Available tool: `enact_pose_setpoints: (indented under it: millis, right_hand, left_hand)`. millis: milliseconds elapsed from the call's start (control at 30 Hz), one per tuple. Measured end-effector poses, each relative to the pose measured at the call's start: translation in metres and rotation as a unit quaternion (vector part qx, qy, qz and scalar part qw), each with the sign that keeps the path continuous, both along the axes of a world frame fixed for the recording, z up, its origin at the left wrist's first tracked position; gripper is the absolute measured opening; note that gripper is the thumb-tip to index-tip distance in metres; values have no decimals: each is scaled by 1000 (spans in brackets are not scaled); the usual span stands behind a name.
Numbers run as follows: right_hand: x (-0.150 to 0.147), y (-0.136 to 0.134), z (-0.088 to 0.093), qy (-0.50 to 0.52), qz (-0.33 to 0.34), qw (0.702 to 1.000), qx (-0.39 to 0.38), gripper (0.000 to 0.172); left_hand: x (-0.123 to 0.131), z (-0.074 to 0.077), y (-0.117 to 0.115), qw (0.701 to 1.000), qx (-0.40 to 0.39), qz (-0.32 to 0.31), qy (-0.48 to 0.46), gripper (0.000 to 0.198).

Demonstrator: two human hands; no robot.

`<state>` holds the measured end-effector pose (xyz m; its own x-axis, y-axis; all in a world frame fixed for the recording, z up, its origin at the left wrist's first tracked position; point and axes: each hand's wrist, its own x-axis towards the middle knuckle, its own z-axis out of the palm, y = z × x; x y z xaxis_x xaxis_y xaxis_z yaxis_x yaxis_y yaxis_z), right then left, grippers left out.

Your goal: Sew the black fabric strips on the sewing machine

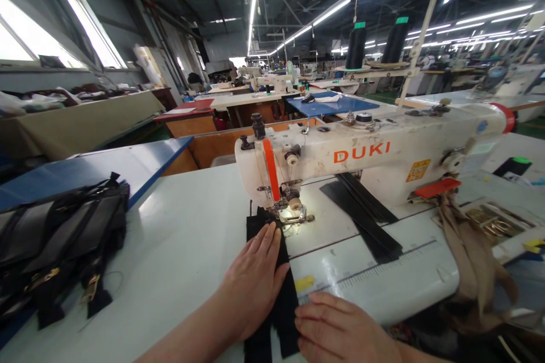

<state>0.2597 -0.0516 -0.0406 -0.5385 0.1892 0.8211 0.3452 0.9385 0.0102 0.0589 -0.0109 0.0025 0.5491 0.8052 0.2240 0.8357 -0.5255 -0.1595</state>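
Note:
My left hand (259,278) lies flat with its fingers stretched over a black fabric strip (287,295), pressing it to the sewing table just in front of the presser foot. The strip's far end sits under the needle area of the white sewing machine (323,147). At the strip's right edge, near me, my right hand (340,329) has its fingers closed together against the fabric; its thumb is hidden. Beneath the machine arm, several black strips (366,215) lie on the bed, right of the needle.
A pile of black pieces with zippers (55,244) lies at the left. Tan fabric (472,261) hangs by the machine's right end, beside a tray of metal parts (494,221). Black thread cones (356,48) stand above. A blue-topped table (149,164) adjoins at the left.

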Motion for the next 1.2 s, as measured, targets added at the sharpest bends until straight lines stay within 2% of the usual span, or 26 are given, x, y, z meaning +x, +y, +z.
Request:
enact_pose_setpoints:
  millis: [167,267,333,400,533,633,733,967,1100,1200]
  right_hand:
    - [1,-2,-7,-40,-7,999,-4,17]
    - [2,-4,-3,-59,-12,998,-11,15]
    - [4,-5,3,-69,-8,997,-23,17]
    - [6,-7,10,-77,0,996,-38,22]
    - [9,-9,20,-83,11,994,-64,35]
    - [9,-10,23,-83,11,994,-67,37]
    - [9,-11,24,-82,9,994,-67,38]
    - [7,-8,20,-72,13,996,-60,41]
    - [5,-7,18,-70,12,996,-51,39]
    - [5,-5,17,-67,12,997,-48,36]
  left_hand:
    - [-3,-6,3,1000,8,1,-22,51]
    - [-3,-8,0,999,19,8,-37,50]
    - [-3,-5,-10,998,29,2,-48,46]
    - [-4,0,-27,997,34,-39,-59,38]
    - [-10,10,-67,984,34,-168,-48,32]
    - [-13,13,-81,981,28,-190,-32,33]
    - [-11,13,-79,980,21,-199,-7,32]
    - [-12,10,-73,966,72,-249,1,34]
    - [-14,9,-74,964,88,-252,-13,34]
    - [-15,0,-72,967,81,-240,-4,34]
